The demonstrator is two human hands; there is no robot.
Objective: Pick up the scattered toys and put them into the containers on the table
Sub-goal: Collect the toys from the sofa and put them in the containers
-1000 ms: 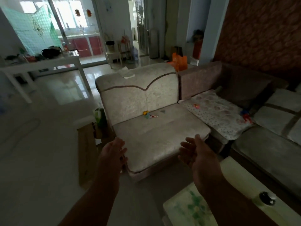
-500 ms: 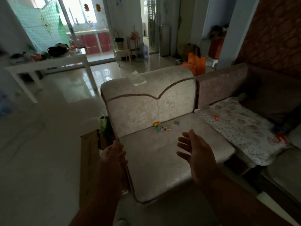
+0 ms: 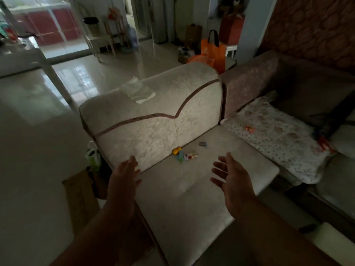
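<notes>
Both hands empty, fingers spread: left hand (image 3: 125, 172) and right hand (image 3: 229, 174) were held wide over sofa seat (image 3: 192, 198), likely readied for scooping. Toy cluster (image 3: 183, 154) was seen far on seat against backrest (image 3: 153, 131), small blue piece (image 3: 203, 144) just right.

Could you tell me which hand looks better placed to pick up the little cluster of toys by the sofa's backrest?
Probably the right hand: it hangs open over the seat cushion, with bare cushion between it and the toy cluster. The left hand, also open, sits off toward the sofa's outer edge.
</notes>
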